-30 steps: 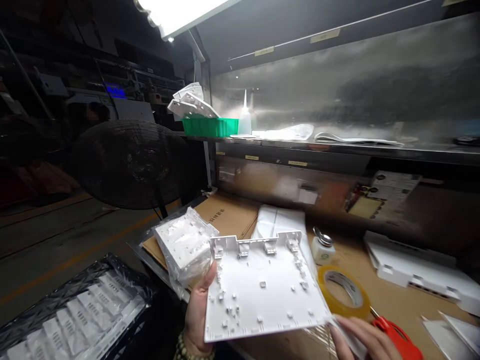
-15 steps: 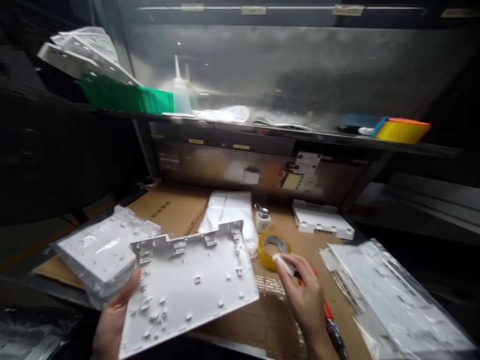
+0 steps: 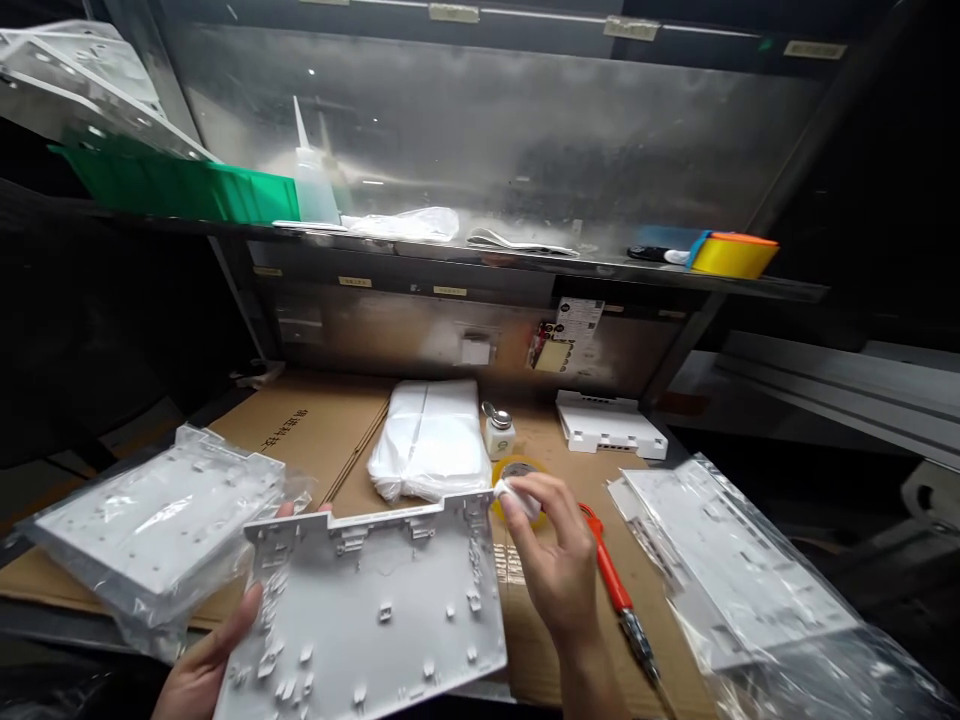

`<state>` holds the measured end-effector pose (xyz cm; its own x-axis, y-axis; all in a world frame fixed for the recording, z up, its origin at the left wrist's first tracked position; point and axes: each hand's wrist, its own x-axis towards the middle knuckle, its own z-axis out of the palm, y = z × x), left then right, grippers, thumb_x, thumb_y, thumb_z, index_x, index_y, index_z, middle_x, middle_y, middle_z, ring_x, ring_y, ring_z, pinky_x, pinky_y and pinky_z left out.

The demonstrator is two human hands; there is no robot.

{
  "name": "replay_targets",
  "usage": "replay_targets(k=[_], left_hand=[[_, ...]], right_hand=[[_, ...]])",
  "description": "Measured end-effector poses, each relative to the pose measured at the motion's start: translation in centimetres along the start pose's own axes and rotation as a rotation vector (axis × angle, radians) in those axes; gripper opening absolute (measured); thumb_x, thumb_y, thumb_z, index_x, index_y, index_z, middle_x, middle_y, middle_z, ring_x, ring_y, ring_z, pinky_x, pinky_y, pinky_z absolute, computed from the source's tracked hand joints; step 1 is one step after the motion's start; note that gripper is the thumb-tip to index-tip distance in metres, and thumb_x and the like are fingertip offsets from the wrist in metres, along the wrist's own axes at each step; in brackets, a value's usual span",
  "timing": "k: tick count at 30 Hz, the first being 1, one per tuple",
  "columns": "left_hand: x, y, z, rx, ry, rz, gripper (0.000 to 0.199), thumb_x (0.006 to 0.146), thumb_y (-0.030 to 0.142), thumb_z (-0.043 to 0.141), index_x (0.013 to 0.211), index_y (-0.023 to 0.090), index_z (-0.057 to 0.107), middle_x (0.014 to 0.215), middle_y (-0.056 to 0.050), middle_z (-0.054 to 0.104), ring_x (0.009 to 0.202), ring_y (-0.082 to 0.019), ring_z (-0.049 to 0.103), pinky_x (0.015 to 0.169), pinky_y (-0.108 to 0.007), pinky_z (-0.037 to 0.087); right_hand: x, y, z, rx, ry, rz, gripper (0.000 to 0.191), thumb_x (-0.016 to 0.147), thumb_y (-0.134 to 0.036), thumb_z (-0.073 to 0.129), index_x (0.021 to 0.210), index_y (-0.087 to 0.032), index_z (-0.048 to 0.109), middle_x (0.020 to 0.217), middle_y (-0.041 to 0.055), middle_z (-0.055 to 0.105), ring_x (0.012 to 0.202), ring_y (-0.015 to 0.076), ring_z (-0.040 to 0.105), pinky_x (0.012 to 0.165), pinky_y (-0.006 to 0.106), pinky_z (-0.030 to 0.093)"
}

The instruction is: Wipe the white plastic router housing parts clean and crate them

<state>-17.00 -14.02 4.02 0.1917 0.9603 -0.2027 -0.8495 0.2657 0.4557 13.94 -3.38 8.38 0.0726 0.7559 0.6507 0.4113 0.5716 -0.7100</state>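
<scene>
My left hand [image 3: 214, 650] is closed on the left edge of a white plastic housing panel [image 3: 405, 610], tilted so its inner side with clips and posts faces me. Fingertips show behind its top edge. My right hand [image 3: 559, 550] pinches a small white wad [image 3: 520, 499], which looks like cloth or tissue, at the panel's upper right corner. Partly hidden behind that hand is a roll of yellow tape [image 3: 504, 470]. Just right of the hand lies a red-handled tool with a metal shaft [image 3: 611, 575].
Bagged white panels lie left [image 3: 165, 510] and right [image 3: 750, 570]. Behind are a stack of white bags [image 3: 431, 440], a small metal-topped bottle [image 3: 500, 432] and a white housing [image 3: 611, 425]. A shelf above holds a green bin [image 3: 187, 190] and a squeeze bottle [image 3: 316, 188].
My right hand has brought the white wad leftward to the panel's upper right corner. The panel has lowered slightly, and the whole view has shifted to the right.
</scene>
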Motion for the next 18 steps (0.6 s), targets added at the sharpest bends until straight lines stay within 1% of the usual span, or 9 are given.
replay_targets(k=[1, 3, 5, 6, 9, 12, 14, 16, 18], left_hand=[[0.1, -0.2, 0.7, 0.025, 0.043, 0.039, 0.064, 0.103, 0.030, 0.038, 0.159, 0.050, 0.016, 0.139, -0.004, 0.067, 0.126, -0.037, 0.063, 0.111, -0.065, 0.047], [0.4, -0.7, 2.2, 0.074, 0.109, 0.121, 0.072, 0.101, 0.021, 0.047, 0.160, 0.047, 0.014, 0.144, -0.005, 0.063, 0.129, -0.037, 0.060, 0.114, -0.062, 0.044], [0.9, -1.6, 3.5, 0.094, 0.110, 0.174, 0.080, 0.098, 0.014, 0.053, 0.160, 0.045, 0.014, 0.149, -0.006, 0.059, 0.132, -0.036, 0.056, 0.118, -0.058, 0.040], [1.1, -2.1, 4.1, 0.099, 0.099, 0.192, 0.082, 0.097, 0.011, 0.055, 0.160, 0.045, 0.015, 0.151, -0.006, 0.056, 0.133, -0.036, 0.055, 0.119, -0.057, 0.038], [1.7, -3.8, 6.3, 0.126, 0.067, 0.250, 0.086, 0.096, 0.007, 0.057, 0.159, 0.048, 0.015, 0.155, -0.005, 0.051, 0.135, -0.033, 0.053, 0.122, -0.051, 0.034], [2.1, -5.5, 9.1, 0.117, 0.128, 0.232, 0.088, 0.095, 0.010, 0.064, 0.157, 0.053, 0.020, 0.156, 0.002, 0.051, 0.139, -0.029, 0.051, 0.122, -0.044, 0.036], [2.1, -6.3, 10.7, 0.088, 0.155, 0.205, 0.084, 0.093, 0.015, 0.069, 0.156, 0.053, 0.028, 0.157, 0.005, 0.052, 0.143, -0.027, 0.048, 0.122, -0.038, 0.036], [2.2, -6.8, 11.9, 0.080, 0.150, 0.200, 0.078, 0.090, 0.017, 0.074, 0.153, 0.049, 0.041, 0.157, 0.006, 0.052, 0.145, -0.028, 0.045, 0.123, -0.036, 0.036], [2.3, -7.0, 12.4, 0.089, 0.137, 0.217, 0.072, 0.088, 0.017, 0.077, 0.148, 0.046, 0.050, 0.157, 0.006, 0.052, 0.147, -0.029, 0.043, 0.123, -0.037, 0.036]], right_hand=[[-0.1, 0.3, -0.1, -0.019, -0.021, -0.002, 0.016, 0.098, -0.031, 0.064, 0.109, -0.023, 0.072, 0.108, 0.0068, 0.070, 0.102, 0.0207, 0.068, 0.087, 0.033, 0.056], [0.0, 0.9, -0.2, -0.082, -0.030, 0.038, 0.017, 0.098, -0.034, 0.063, 0.107, -0.023, 0.073, 0.107, 0.0064, 0.070, 0.095, 0.0197, 0.068, 0.076, 0.030, 0.057], [0.1, 1.1, -0.1, -0.126, 0.015, 0.079, 0.018, 0.098, -0.036, 0.064, 0.105, -0.023, 0.074, 0.105, 0.0063, 0.070, 0.091, 0.0194, 0.068, 0.067, 0.028, 0.055], [0.1, 0.8, 0.0, -0.125, 0.040, 0.074, 0.018, 0.097, -0.037, 0.065, 0.104, -0.023, 0.074, 0.105, 0.0063, 0.070, 0.092, 0.0197, 0.068, 0.067, 0.028, 0.055], [0.0, -1.9, 0.8, -0.057, 0.056, -0.028, 0.014, 0.096, -0.033, 0.068, 0.105, -0.024, 0.073, 0.105, 0.0061, 0.068, 0.099, 0.0209, 0.067, 0.080, 0.032, 0.058], [-0.5, -6.2, 2.2, 0.045, 0.044, -0.144, 0.014, 0.095, -0.025, 0.069, 0.108, -0.026, 0.072, 0.105, 0.0060, 0.064, 0.102, 0.0207, 0.066, 0.085, 0.033, 0.058], [-0.6, -8.3, 3.1, 0.113, 0.040, -0.203, 0.019, 0.094, -0.019, 0.067, 0.111, -0.026, 0.071, 0.105, 0.0059, 0.062, 0.101, 0.0197, 0.065, 0.087, 0.033, 0.058], [-0.5, -9.1, 3.7, 0.140, 0.026, -0.239, 0.022, 0.094, -0.017, 0.066, 0.114, -0.025, 0.071, 0.104, 0.0056, 0.061, 0.100, 0.0187, 0.064, 0.088, 0.032, 0.058], [-0.1, -8.7, 3.9, 0.107, 0.030, -0.228, 0.019, 0.094, -0.017, 0.066, 0.111, -0.024, 0.071, 0.104, 0.0052, 0.062, 0.099, 0.0183, 0.065, 0.087, 0.031, 0.057]])
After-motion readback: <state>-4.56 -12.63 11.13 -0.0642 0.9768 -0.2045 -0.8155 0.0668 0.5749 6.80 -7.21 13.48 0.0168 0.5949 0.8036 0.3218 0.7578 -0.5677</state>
